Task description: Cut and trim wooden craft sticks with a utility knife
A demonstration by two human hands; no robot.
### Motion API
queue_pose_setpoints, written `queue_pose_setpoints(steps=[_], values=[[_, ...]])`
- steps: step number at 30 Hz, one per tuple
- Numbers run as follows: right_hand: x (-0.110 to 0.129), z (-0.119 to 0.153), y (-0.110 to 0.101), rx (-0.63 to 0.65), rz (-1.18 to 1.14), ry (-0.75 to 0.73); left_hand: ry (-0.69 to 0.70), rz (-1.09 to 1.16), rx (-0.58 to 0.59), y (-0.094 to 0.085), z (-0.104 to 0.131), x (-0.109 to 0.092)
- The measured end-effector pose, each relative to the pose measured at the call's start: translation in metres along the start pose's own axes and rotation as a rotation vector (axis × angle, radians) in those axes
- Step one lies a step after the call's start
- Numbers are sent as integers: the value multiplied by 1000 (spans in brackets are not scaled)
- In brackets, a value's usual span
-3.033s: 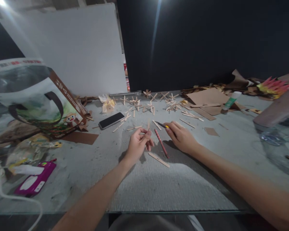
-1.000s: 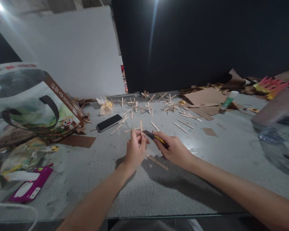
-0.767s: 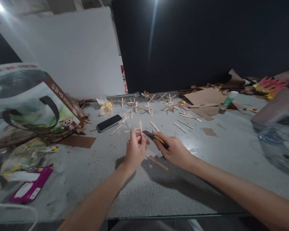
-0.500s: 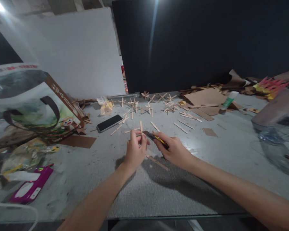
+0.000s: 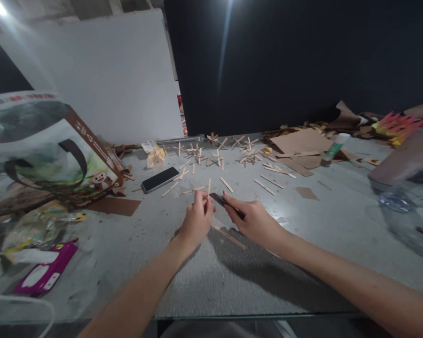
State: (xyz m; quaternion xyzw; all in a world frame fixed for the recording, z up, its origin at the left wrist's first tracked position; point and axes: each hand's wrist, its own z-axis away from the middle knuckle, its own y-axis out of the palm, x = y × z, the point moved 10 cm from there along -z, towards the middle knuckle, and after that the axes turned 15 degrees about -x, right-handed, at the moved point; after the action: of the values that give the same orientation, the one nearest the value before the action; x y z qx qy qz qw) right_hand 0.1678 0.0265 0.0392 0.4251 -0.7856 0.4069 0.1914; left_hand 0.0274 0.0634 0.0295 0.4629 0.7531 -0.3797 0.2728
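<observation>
Left edge of bench (image 5: pixel 127 281): you have a big printed bag (image 5: pixel 52 159) toward the far corner; toward the near corner, a purple device (image 5: pixel 49 271) and a white cable (image 5: pixel 28 298).
Far edge: crossed sticks (image 5: pixel 218 158) scattered along the middle; cardboard sheets (image 5: pixel 296 141) and a glue stick (image 5: pixel 336 147) toward the far right corner.
Right edge: a clear container, blurred.
Phone (image 5: pixel 160 180): flat, beyond and left of your left hand (image 5: pixel 196 218).
In your way: one loose stick (image 5: pixel 230 238) lies just on the near-edge side of your hands, partly in shadow; another (image 5: pixel 226 184) lies just beyond the knife.
Left hand: thumb and fingers pinching a wooden stick (image 5: pixel 209 187), its end rising past your fingertips.
Right hand (image 5: pixel 254 216): fingers wrapped around a dark craft knife (image 5: pixel 219 199).
Knife tip: right beside the pinched stick; you can't tell whether they touch.
</observation>
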Motion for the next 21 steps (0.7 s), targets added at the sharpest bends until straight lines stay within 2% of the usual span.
queue_pose_setpoints(steps=[7,12,21], values=[[-2,-2,1,34,-10,28,11,11,53,6,0,4],[-1,-2,3,55,-17,53,15,-96,84,8,4,9],[-4,1,8,62,-45,114,0,-100,79,8,5,8]])
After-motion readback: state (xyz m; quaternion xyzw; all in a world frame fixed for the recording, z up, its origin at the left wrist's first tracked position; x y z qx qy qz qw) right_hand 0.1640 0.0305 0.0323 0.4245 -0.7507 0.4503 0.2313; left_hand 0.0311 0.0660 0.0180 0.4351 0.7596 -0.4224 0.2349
